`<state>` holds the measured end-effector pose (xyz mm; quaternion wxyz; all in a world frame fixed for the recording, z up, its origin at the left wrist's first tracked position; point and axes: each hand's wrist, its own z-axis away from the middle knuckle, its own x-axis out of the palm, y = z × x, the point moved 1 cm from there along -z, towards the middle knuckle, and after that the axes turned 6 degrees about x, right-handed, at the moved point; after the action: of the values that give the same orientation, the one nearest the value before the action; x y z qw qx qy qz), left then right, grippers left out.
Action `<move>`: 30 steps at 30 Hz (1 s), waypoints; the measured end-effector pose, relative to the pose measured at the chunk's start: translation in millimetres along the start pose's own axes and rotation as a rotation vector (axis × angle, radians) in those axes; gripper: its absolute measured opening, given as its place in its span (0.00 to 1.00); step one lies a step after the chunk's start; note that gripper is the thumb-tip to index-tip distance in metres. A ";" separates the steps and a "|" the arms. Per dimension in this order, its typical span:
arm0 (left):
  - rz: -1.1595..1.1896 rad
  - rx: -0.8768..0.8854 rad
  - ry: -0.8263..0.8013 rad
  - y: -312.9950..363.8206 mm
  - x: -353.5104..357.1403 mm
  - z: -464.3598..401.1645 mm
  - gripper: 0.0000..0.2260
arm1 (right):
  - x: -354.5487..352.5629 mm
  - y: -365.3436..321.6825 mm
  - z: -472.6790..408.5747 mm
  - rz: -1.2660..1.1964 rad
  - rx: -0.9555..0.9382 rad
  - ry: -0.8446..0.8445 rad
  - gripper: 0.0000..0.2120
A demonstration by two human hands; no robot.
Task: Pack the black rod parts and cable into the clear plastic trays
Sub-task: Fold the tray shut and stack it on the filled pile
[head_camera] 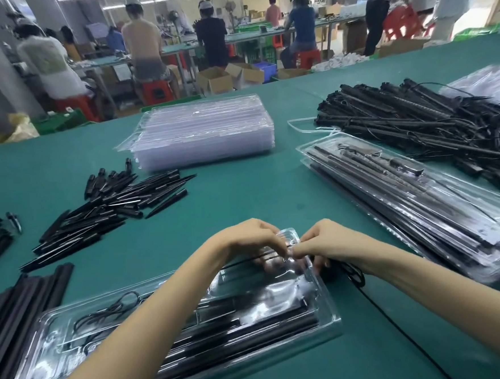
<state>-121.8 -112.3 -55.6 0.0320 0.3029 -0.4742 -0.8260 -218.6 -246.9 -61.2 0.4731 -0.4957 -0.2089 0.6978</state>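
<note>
Front and centre on the green table (pixel 243 195) lies a glossy clear plastic tray (pixel 325 311), black rods (pixel 252 328) in its long grooves, thin cable (pixel 109 311) looped at its left end. Left hand (pixel 255 236) and right hand (pixel 323 239) meet over its far edge, fingers curled, pinching the clear plastic there; blur hides the exact grip. Beyond: pointed black spikes (pixel 110 205) left, stacked empty trays (pixel 206 130), packed trays (pixel 415 195) right, tangled rods (pixel 433 117) behind.
</note>
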 end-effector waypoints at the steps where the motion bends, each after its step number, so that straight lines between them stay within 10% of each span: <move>1: -0.008 0.000 0.006 2.3 0.3 0.6 0.10 | 0.2 -0.8 0.4 -0.013 0.003 -0.017 0.08; 30: 0.001 0.006 -0.072 2.6 -9.2 12.1 0.05 | 6.2 1.7 5.4 -0.147 -0.017 -0.013 0.11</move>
<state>-121.4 -101.3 -44.8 0.0141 0.2729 -0.4778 -0.8349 -224.5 -241.4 -63.3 0.5176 -0.4784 -0.2536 0.6625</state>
